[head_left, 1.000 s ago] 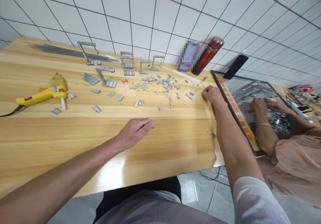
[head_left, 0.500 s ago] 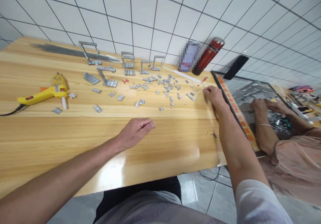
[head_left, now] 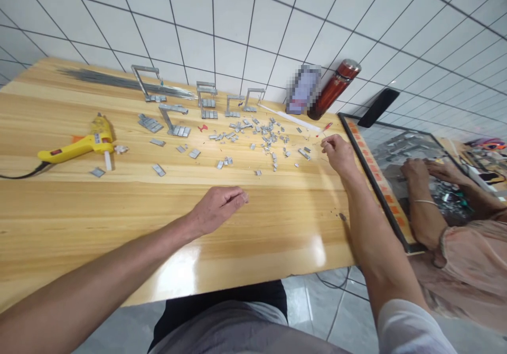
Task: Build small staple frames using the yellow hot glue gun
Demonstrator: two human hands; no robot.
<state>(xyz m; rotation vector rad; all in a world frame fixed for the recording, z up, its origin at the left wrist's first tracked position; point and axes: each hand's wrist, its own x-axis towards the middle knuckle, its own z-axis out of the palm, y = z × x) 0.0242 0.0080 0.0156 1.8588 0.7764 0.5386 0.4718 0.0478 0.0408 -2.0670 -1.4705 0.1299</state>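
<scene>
My left hand (head_left: 222,208) is closed with its fingers curled, low over the wooden table (head_left: 119,211) near its front; whatever it may hold is hidden. My right hand (head_left: 337,152) pinches something too small to make out, beside a small red-tipped item (head_left: 327,128) at the right of the table. Small grey pieces (head_left: 270,136) lie scattered left of my right hand. Several grey bracket-shaped frames stand behind them, one of them (head_left: 174,121) nearer the front. A yellow glue gun (head_left: 75,148) lies at the left.
A red thermos (head_left: 335,90) and a blurred phone-like object (head_left: 303,90) lean at the tiled wall. Thin grey rods (head_left: 106,81) lie at the back left. On the right, a black-framed glass panel (head_left: 370,177) lies under a person's hands (head_left: 420,171), near a black case (head_left: 379,108).
The view has shifted slightly, so the table items appear a little further right. Both my hands keep nearly the same pose.
</scene>
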